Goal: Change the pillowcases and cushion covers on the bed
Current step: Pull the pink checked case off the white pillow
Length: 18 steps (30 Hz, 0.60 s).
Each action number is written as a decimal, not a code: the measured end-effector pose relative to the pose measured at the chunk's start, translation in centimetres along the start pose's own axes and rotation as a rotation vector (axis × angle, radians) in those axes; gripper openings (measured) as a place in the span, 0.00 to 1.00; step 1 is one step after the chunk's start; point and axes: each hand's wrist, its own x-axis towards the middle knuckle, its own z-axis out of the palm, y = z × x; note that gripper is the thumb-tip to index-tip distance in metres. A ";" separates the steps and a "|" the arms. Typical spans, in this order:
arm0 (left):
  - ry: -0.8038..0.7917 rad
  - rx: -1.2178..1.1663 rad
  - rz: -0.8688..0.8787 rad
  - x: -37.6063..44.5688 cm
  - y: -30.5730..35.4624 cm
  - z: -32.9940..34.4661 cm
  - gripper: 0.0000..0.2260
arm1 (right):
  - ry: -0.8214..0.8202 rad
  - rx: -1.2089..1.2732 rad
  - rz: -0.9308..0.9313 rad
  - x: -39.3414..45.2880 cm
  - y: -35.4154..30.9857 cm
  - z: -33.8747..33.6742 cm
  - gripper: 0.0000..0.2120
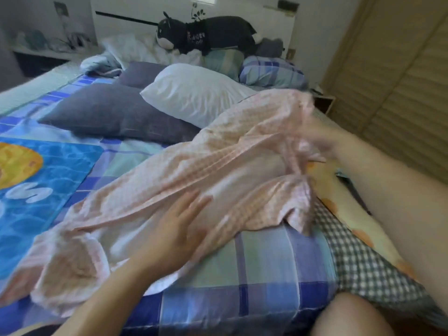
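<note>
a person kneeling at the lower right of the frame works a pink checked pillowcase (218, 166) that sprawls across the centre of the bed (254, 275), from lower left up to right of centre. the left hand (174, 229) lies flat on the cloth at lower centre, fingers straight and slightly spread, pressing rather than gripping. the right hand (322, 139), blurred at centre right, seems to bunch the gathered end of the fabric; how tightly its fingers curl cannot be told. the case looks light, limp and thin, likely to slide and crumple over the plaid sheet, so its open hem or corners appear the surest places to take hold. a bare white pillow (194, 93) waits at upper centre, beside two grey cushions (114, 115); a dark plush toy (208, 32) sits at the headboard.
</note>
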 end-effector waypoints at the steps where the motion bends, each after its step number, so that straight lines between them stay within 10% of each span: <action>1: -0.073 0.118 0.067 -0.2 -0.6 0.7 0.24 | -0.057 -0.272 -0.013 -1.1 1.5 2.2 0.31; 5: -0.492 0.348 -0.083 -1.3 -1.1 2.6 0.36 | 0.013 -0.537 0.279 -6.8 9.6 8.0 0.40; 12: -0.113 0.545 -0.024 -1.3 0.3 3.9 0.18 | 0.250 -0.206 0.403 -12.1 12.7 10.0 0.15; 18: 0.044 0.061 -0.106 -0.3 3.4 2.1 0.12 | 0.684 -0.357 0.450 -12.3 12.3 0.2 0.15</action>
